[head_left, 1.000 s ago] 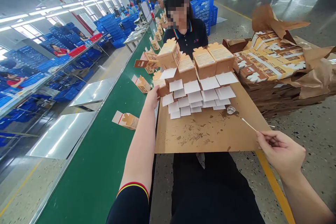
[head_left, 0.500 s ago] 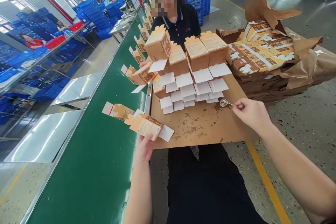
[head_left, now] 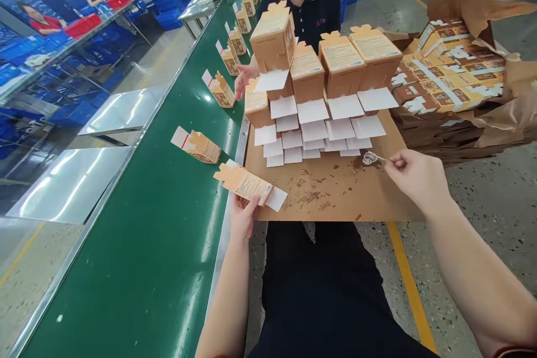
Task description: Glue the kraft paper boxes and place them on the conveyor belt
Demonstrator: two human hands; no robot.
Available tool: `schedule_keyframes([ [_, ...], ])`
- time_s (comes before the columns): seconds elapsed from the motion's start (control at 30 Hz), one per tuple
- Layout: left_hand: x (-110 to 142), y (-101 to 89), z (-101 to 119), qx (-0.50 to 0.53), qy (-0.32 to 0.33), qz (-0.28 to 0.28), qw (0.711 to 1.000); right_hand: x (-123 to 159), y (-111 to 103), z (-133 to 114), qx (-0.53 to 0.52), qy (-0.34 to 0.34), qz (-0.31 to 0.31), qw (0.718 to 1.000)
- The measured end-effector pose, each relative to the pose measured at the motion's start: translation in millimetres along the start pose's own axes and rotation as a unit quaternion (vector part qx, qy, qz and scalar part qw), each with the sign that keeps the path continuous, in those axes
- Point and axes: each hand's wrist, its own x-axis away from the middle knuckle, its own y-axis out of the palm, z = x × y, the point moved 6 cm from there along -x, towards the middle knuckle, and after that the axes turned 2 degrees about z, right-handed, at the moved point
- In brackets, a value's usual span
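Observation:
My left hand (head_left: 242,218) grips a small tan carton (head_left: 247,183) by its lower edge, holding it on its side at the near left corner of the brown cardboard board (head_left: 335,196). The carton's white flap sticks out to the right. My right hand (head_left: 415,178) pinches a thin stick (head_left: 382,159) whose tip rests in a small clear glue dish (head_left: 369,158) on the board. Rows of tan cartons (head_left: 331,64) with white flaps spread toward me stand at the far half of the board.
A green conveyor belt (head_left: 168,224) runs along the left, carrying several cartons (head_left: 197,145). Across the board a person in a dark polo (head_left: 314,8) reaches a hand to the belt. Flat printed carton blanks (head_left: 453,84) lie in torn brown paper at right. Blue crates fill the background.
My left hand pulled a carton off the stack's left edge down to the board's near corner. My right hand moved the stick forward into the glue dish.

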Motion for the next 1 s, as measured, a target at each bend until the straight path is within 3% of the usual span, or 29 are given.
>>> schedule_keyframes([
  [0.07,-0.1,5.5,-1.6,0.0,-0.006,-0.008,1.0,29.4,9.8,-21.3,-0.083,-0.018,0.018,0.996],
  [0.23,-4.2,12.0,-5.2,-0.013,-0.015,-0.031,0.999,104.9,95.7,-99.8,-0.266,-0.128,-0.12,0.948],
  [0.33,-5.1,12.2,-4.1,-0.02,-0.014,-0.03,0.999,123.9,133.5,-125.1,-0.264,-0.164,-0.139,0.94],
  [0.43,-2.0,15.0,-0.2,-0.026,-0.011,-0.032,0.999,126.6,150.7,-132.5,-0.234,-0.196,-0.159,0.939],
  [0.57,4.0,19.6,3.4,-0.03,-0.001,-0.022,0.999,116.6,151.1,-123.7,-0.211,-0.185,-0.146,0.949],
  [0.7,14.8,27.7,5.3,-0.059,0.052,-0.026,0.997,103.9,137.5,-106.8,-0.241,-0.132,-0.092,0.957],
  [0.9,41.5,37.6,6.4,-0.264,0.119,-0.026,0.957,98.8,112.6,-86.1,-0.275,-0.071,-0.054,0.957],
  [1.0,46.4,40.4,6.0,-0.314,0.126,-0.014,0.941,100.7,106.1,-84.3,-0.289,-0.056,-0.049,0.954],
])
